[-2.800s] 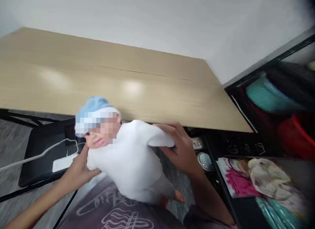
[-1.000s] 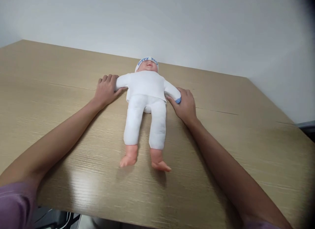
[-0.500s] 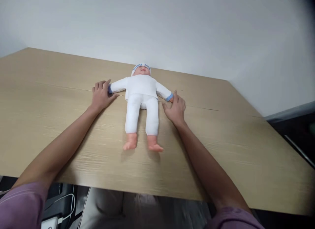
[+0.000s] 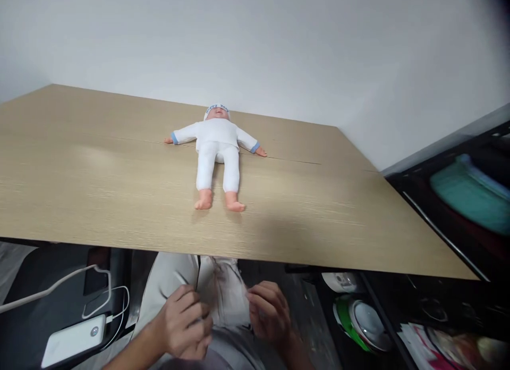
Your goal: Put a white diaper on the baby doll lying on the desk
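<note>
A baby doll in a white top, white trousers and a white cap with blue lettering lies on its back on the wooden table. Its arms are spread and its feet point toward me. Below the table's front edge, over my lap, my left hand is closed. A thin pale sliver shows just above its fingers, but I cannot make out what it is. My right hand is beside it with fingers curled in, and anything inside is hidden. Neither hand touches the doll.
On a black seat at the lower left lie a white power bank with a white cable and a dark phone-like slab. Shelves at the right hold a green-and-silver round item and packets. A teal object stands beyond the table.
Both hands have left the doll's hands and come back over my lap, closing up. The doll stays lying with arms spread. My view has shifted, showing more below and right of the table.
</note>
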Motion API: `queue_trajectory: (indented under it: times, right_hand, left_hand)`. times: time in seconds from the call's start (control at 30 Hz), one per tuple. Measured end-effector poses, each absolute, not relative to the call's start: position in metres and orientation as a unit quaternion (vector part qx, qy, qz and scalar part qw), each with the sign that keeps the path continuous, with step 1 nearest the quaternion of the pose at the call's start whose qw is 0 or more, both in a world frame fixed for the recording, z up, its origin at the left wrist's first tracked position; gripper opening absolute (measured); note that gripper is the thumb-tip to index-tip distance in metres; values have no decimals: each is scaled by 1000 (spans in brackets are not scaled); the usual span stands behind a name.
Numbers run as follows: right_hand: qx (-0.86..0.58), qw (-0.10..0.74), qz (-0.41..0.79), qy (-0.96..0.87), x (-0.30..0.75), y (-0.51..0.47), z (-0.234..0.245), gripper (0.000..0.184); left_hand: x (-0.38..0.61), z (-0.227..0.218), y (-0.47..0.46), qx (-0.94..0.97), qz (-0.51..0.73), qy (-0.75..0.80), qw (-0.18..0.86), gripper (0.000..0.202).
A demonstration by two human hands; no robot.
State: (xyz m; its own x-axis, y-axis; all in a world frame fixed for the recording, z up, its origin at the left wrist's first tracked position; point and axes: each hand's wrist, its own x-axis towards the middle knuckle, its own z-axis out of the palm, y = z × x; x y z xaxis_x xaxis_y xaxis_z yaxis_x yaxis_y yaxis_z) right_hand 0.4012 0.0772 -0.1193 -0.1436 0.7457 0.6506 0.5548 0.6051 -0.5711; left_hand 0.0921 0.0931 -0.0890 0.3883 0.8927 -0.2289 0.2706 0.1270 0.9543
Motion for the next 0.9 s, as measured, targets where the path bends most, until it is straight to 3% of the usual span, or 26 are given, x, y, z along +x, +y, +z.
queue_trajectory:
  times: [0.13, 0.27, 0.33, 0.43, 0.53, 0.7, 0.9]
  right_hand:
    - [-660, 426, 251, -566, 388, 58, -184, 41]
    - [-708, 359, 367, -485, 370, 85, -210, 70]
    - [-700, 320, 415, -484, 364, 96, -204, 73]
    - [-661, 308, 478, -489, 361, 91, -163, 67]
    - [-598, 351, 513, -506, 361, 51, -90, 58]
    - [-540, 422, 493, -535, 358, -30, 17, 42]
    - [-569, 455, 432, -532, 331, -12, 27, 36]
  left_hand:
    - [110, -147, 82, 554, 272, 611, 496, 50]
    - [141, -168, 112, 407, 277, 618, 613, 63]
    - [156, -164, 119, 350, 271, 588, 677, 64]
    - [166, -133, 105, 304, 256, 547, 737, 61]
    - [155, -76, 65, 260, 288, 498, 775, 56]
    - [125, 11, -6, 404, 334, 418, 742, 56]
    - [121, 21, 6, 483, 372, 506, 610, 68]
